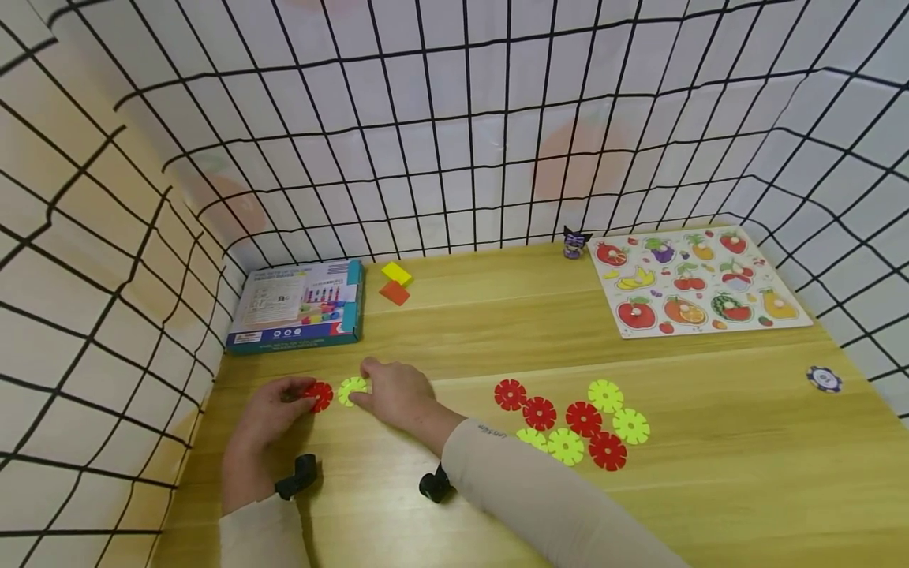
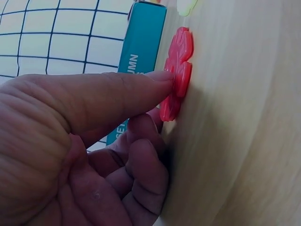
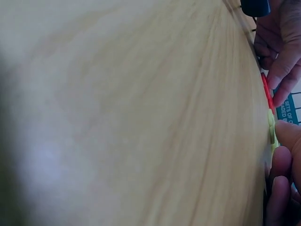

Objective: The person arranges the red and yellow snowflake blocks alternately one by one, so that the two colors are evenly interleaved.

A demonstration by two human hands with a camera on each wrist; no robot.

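On the left of the table, in the head view, my left hand [image 1: 268,412] pinches a red notched snowflake disc [image 1: 323,397] between thumb and fingers. The left wrist view shows the thumb on the face of that red disc [image 2: 181,52], close to the wood. My right hand [image 1: 403,394] reaches in from the right and holds a yellow-green snowflake disc [image 1: 349,388] at its right edge. The two discs lie side by side. From the right wrist view, the yellow-green disc [image 3: 271,126] sits right at the end of the red one, its far side hidden by fingers.
Several red snowflake discs [image 1: 584,419] and yellow-green ones [image 1: 631,426] lie right of centre. Behind the hands are a blue box [image 1: 291,304], a yellow piece [image 1: 397,274] and an orange piece [image 1: 394,293]. A fruit puzzle board [image 1: 682,319], figurine [image 1: 574,243] and poker chip [image 1: 824,379] are further right. Black wire mesh [image 1: 465,142] encloses the table.
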